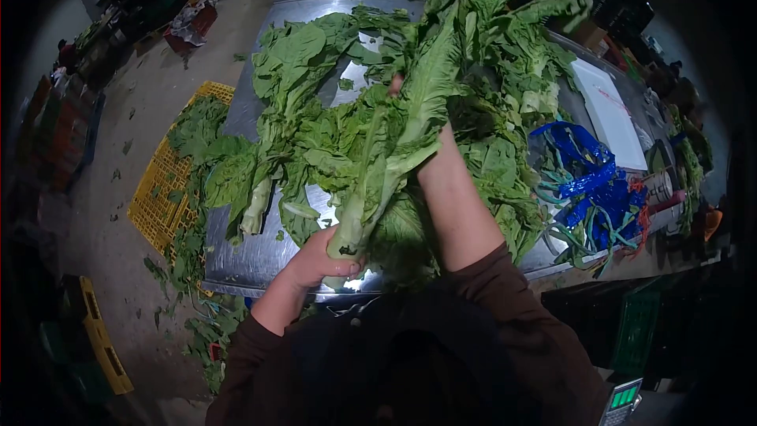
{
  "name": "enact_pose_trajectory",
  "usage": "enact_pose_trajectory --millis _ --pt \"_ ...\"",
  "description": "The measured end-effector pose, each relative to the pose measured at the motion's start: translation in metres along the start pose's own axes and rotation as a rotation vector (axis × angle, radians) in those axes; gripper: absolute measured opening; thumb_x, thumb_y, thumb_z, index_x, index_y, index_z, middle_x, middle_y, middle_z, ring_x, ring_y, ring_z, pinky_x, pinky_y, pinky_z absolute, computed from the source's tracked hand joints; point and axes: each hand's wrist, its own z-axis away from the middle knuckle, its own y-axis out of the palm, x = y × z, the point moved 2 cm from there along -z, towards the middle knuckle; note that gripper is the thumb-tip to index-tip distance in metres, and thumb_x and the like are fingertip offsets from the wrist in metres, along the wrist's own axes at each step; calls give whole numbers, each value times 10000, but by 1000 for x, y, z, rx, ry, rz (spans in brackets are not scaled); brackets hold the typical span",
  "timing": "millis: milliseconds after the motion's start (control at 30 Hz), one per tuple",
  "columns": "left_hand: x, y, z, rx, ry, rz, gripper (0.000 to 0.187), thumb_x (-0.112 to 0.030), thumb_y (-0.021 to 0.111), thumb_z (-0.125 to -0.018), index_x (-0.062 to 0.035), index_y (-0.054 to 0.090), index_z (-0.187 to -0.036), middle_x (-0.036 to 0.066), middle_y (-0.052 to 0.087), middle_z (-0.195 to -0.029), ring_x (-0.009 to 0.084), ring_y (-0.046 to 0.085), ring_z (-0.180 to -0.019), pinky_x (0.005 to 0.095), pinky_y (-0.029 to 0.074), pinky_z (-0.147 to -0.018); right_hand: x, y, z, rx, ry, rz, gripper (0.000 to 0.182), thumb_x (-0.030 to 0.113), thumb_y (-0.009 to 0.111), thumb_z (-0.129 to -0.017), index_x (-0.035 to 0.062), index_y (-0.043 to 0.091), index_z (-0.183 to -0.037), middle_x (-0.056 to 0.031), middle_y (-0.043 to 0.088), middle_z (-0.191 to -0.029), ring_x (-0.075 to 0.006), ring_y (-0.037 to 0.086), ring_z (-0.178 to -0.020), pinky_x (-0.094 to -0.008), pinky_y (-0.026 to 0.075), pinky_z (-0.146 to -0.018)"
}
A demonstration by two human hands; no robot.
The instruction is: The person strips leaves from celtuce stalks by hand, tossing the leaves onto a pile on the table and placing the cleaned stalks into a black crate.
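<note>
A leafy celtuce [352, 225] is held tilted over the metal table, its thick pale stem toward me and its leaves pointing away. My left hand [319, 259] wraps around the cut base of the stem, with the thumb across the front. Farther up, my right hand [396, 85] reaches behind the same plant; a bit of finger shows at its left edge, while leaves cover most of the hand. Another celtuce [256, 203] lies to the left, stem end toward me. Heaped leaves [497, 173] surround my right forearm.
Beneath everything is the metal table [236, 264]. Blue straps and green ties [587, 166] lie at the right, beside a white tray [611, 110]. A yellow plastic pallet [158, 205] with fallen leaves is on the floor at left. A lit display [624, 396] shows at lower right.
</note>
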Motion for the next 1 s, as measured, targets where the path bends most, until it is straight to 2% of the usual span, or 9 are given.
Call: enact_pose_trajectory --millis 133,233,433,633,800,833,900,933,1000 --pt "4 1 -5 268 -22 225 515 -204 736 -688 16 506 -1094 101 603 -794 182 584 -661 284 478 -594 22 35 22 490 25 -156 882 718 229 -876 -10 408 -1340 -238 496 -1280 -412 503 -1180 -525 473 -924" --pt "3 7 -11 607 -26 659 568 -247 727 -709 41 487 -1136 115 602 -780 197 583 -653 298 478 -596 28 31 9 359 -27 15 879 727 201 -878 -2 468 -1290 -180 584 -1162 -332 598 -989 -482 517 -832" --pt "16 -22 -1 -321 93 -598 803 -385 743 -746 -32 356 -1353 157 630 -1008 280 624 -929 360 458 -853 20 11 0 34 -248 407 847 745 230 -862 66 441 -1321 -136 557 -1229 -299 582 -1037 -465 491 -883" --pt "41 -19 -4 -817 219 -970 603 -325 769 -670 -46 487 -1125 209 617 -826 393 623 -800 451 491 -683 3 -3 -12 -97 -306 490 572 495 300 -974 47 474 -1284 -137 568 -1208 -309 570 -1058 -463 472 -945" --pt "33 -28 7 -644 187 -757 477 -212 691 -668 -47 511 -1078 187 620 -826 351 632 -774 428 495 -675 27 -52 -48 22 -118 420 425 353 429 -971 14 541 -1202 -164 593 -1144 -283 570 -1082 -457 451 -988" --pt "32 -30 7 -580 147 -724 490 -222 701 -656 -45 512 -1073 191 622 -834 350 632 -774 427 495 -677 43 -73 -63 350 90 235 440 368 458 -963 7 541 -1200 -171 590 -1166 -287 566 -1100 -463 434 -1012" --pt "29 -33 8 -532 152 -717 529 -241 719 -634 -39 512 -1077 172 630 -825 313 639 -753 411 497 -672 0 3 -4 516 127 240 461 381 481 -950 -3 536 -1199 -185 553 -1234 -307 520 -1165 -491 392 -1048" --pt "30 -34 7 -402 85 -615 541 -247 729 -629 -35 514 -1077 157 630 -831 286 634 -753 395 496 -677 2 0 -15 729 284 156 502 265 495 -948 -15 393 -1352 -225 302 -1465 -340 366 -1309 -470 336 -1084" --pt "24 -34 9 -207 -15 -546 556 -233 739 -627 -17 514 -1088 116 619 -854 196 605 -767 341 482 -688 17 -20 -40 841 281 120 473 238 486 -947 -19 402 -1335 -225 339 -1425 -333 382 -1276 -451 376 -1029"
